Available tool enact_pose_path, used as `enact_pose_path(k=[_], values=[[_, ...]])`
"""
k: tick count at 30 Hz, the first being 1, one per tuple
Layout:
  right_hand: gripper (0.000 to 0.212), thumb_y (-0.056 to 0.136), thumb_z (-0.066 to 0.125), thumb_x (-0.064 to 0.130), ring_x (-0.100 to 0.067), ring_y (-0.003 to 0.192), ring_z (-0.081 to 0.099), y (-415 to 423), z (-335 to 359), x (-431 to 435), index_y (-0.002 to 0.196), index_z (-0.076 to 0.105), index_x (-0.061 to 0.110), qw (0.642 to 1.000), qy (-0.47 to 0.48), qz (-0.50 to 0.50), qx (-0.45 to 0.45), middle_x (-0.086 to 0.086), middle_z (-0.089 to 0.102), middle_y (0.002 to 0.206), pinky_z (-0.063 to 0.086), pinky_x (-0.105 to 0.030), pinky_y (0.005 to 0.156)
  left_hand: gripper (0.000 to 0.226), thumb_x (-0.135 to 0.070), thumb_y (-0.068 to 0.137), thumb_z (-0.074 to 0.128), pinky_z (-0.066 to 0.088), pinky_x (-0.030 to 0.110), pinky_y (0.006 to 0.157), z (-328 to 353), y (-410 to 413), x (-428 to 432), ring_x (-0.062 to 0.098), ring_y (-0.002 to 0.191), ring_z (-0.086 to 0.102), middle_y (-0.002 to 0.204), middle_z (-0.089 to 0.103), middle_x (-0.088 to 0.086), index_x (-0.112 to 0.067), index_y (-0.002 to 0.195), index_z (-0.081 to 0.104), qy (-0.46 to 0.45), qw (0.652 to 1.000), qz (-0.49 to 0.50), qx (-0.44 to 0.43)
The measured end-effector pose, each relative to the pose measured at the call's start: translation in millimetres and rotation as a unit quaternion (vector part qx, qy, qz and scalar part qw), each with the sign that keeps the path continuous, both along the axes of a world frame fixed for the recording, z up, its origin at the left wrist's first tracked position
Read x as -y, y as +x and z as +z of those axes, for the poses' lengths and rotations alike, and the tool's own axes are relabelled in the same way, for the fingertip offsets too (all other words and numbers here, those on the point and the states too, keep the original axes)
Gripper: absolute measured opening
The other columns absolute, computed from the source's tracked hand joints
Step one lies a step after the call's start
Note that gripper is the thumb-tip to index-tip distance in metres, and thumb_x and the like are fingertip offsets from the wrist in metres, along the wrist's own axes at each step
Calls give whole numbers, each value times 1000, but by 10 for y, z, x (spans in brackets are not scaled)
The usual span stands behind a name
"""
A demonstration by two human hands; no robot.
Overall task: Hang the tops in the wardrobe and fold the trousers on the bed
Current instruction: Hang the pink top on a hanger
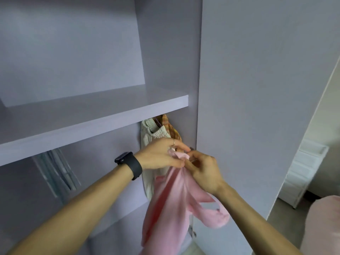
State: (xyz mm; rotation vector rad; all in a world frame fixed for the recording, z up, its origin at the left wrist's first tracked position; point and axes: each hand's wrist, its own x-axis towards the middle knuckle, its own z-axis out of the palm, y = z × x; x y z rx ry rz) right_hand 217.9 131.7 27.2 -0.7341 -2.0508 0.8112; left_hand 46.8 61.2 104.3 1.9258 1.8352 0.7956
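A pink top hangs down in front of the open lilac wardrobe. My left hand, with a dark watch on its wrist, pinches the bunched top edge of the pink fabric. My right hand grips the same bunch from the right, fingers curled around it. Behind my hands, under the shelf, a cream garment and an orange checked garment hang in the wardrobe. Any hanger in the pink top is hidden by my fingers.
Several pale hangers hang at the left under the wardrobe shelf. The wardrobe's side panel rises at the right. A white drawer unit stands in the room beyond. Pink fabric fills the lower right corner.
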Motion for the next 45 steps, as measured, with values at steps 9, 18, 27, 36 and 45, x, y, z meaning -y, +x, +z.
enact_pose_path(k=[9,18,27,36,45], values=[[18,87,71,36,-17,69,58,-127,-137,-608,86,68,18,991,23,83,105,1,66,74,50,-34,68,12,-22,83,80,50,13,75,47,-260,-263,-3,79,69,81,74,-19,-33,83,75,106,990,82,49],[17,95,63,43,-1,70,64,-30,-429,-1359,80,60,38,972,-21,136,188,17,67,75,45,-12,60,4,-16,86,77,51,24,81,-102,-888,232,8,79,65,87,75,-4,-16,89,75,130,946,276,109],[11,99,50,22,-18,82,62,-532,-854,-1311,104,60,24,929,77,176,317,2,67,93,53,-37,74,2,-15,95,67,52,14,64,-366,-947,933,15,72,62,87,68,1,-13,96,67,179,861,469,77],[22,86,71,21,-8,58,68,-916,-521,-1124,64,70,21,902,-154,319,248,4,70,63,50,-17,53,25,-8,98,51,42,28,76,-933,-1091,1629,30,88,64,99,66,2,-26,113,59,7,855,515,-63],[28,70,85,-2,-27,91,70,-1283,-557,-946,92,76,13,891,-391,227,34,-10,76,92,53,-37,83,28,-7,95,56,50,32,86,-1001,-1281,1958,26,99,65,112,66,-4,-27,108,71,-61,874,429,-221]])
